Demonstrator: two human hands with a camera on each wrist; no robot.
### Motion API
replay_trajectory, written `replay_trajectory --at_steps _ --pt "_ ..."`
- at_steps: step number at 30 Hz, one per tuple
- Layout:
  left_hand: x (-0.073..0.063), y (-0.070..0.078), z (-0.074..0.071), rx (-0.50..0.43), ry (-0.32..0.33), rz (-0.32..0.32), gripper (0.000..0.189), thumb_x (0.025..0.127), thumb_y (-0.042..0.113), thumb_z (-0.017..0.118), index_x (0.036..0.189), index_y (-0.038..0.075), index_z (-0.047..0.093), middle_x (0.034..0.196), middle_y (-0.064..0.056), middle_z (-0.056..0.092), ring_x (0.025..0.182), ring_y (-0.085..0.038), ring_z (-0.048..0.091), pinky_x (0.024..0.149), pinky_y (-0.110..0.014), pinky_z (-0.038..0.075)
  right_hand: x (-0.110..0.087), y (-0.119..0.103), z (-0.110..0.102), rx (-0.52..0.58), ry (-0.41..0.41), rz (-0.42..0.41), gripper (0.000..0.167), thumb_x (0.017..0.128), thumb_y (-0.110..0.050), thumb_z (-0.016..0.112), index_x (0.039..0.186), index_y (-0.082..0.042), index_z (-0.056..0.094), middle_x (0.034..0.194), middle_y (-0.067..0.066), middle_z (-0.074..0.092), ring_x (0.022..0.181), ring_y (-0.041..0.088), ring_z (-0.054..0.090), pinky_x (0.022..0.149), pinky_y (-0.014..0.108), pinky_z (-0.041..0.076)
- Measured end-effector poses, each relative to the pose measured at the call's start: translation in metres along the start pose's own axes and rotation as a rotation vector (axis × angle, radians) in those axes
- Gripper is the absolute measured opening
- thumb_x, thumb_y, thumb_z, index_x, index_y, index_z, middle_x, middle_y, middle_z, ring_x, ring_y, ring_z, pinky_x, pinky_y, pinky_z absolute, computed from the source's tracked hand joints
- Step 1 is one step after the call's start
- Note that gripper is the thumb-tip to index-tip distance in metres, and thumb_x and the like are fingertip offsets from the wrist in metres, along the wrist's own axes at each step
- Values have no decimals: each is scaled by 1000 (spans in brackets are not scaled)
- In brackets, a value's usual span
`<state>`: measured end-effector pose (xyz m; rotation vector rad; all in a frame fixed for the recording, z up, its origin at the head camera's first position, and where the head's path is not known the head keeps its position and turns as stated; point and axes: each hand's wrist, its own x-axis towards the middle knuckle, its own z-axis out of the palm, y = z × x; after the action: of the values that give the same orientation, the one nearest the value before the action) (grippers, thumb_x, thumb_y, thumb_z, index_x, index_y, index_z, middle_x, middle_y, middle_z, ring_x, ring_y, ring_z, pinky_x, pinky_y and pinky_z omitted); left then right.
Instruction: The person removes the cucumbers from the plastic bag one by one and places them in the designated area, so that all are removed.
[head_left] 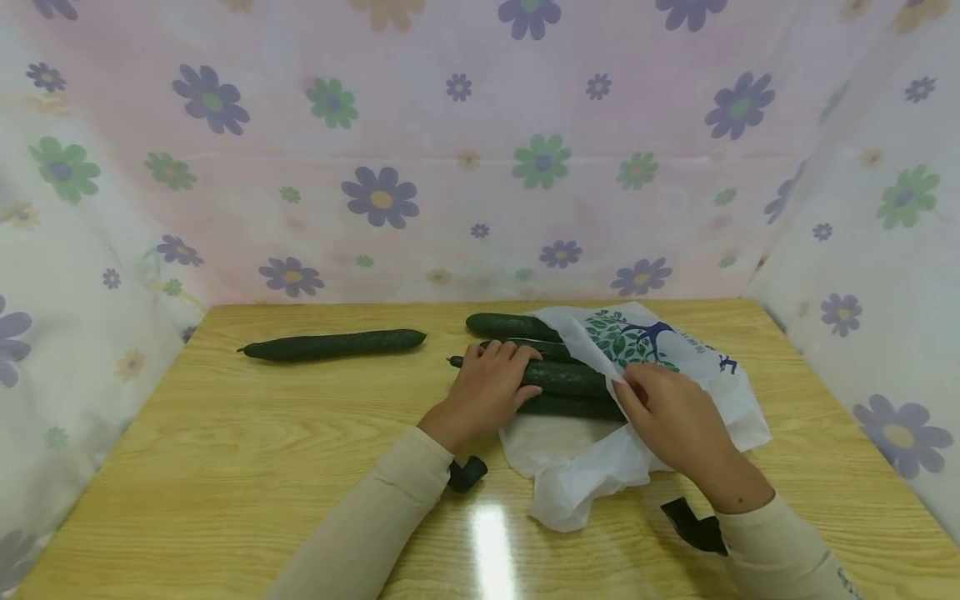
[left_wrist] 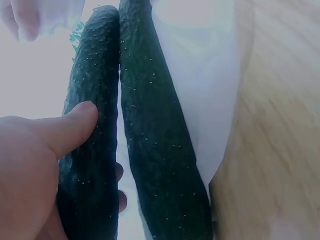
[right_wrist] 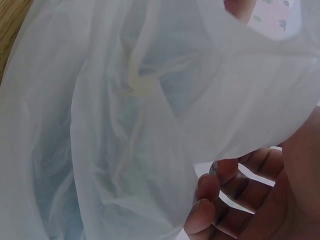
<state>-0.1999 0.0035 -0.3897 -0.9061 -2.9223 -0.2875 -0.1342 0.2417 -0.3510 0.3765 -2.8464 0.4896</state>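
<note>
My left hand (head_left: 483, 390) grips a dark green cucumber (head_left: 573, 378) whose far end lies in the mouth of a white plastic bag (head_left: 716, 408). In the left wrist view the thumb lies across this cucumber (left_wrist: 92, 65), with fingertips showing on its other side. Another cucumber (left_wrist: 155, 130) lies right beside it. The bag's upper edge is pinched by my right hand (head_left: 678, 421); in the right wrist view its fingers (right_wrist: 235, 182) are curled by the translucent bag (right_wrist: 130, 165). Further cucumbers, one at the back (head_left: 506, 325), also stick partly out of the bag.
A single cucumber (head_left: 337, 345) lies apart on the left of the wooden table (head_left: 247, 467). Black straps (head_left: 468, 473) hang near both wrists. Flowered cloth (head_left: 465, 125) stands behind and at both sides of the table.
</note>
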Motion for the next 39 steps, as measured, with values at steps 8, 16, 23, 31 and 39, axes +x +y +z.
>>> replay_trajectory --at_steps 8,16,23,31,39 --pt "0 -4 -9 32 21 4 49 101 50 52 143 26 48 132 2 60 122 -20 54 100 -46 40 -1 2 -2 4 7 8 31 102 -20 59 72 -15 51 63 -1 42 54 12 37 50 26 29" --pt "-5 -14 -25 31 36 8 48 101 47 55 142 24 50 126 1 61 117 -21 55 101 -47 39 -1 4 -3 6 39 2 30 101 -18 59 72 -15 52 62 -1 42 54 12 37 50 26 29" --pt "-17 -32 -34 31 58 -9 47 100 45 57 142 23 51 122 -1 62 117 -23 56 100 -49 39 0 4 -2 14 46 -9 30 102 -19 58 73 -15 52 63 -1 41 54 12 36 49 25 29" --pt "-36 -54 -44 -2 65 -23 48 100 41 61 143 21 51 139 -4 58 128 -26 53 103 -53 37 1 4 -2 12 62 -21 33 101 -18 60 70 -15 50 62 -1 40 53 11 36 50 26 29" --pt "-67 -80 -54 41 116 -46 48 99 41 63 140 19 53 131 -5 62 119 -28 56 97 -55 38 0 4 -1 8 66 -28 34 101 -18 61 69 -15 49 61 -1 40 53 11 35 50 26 29"
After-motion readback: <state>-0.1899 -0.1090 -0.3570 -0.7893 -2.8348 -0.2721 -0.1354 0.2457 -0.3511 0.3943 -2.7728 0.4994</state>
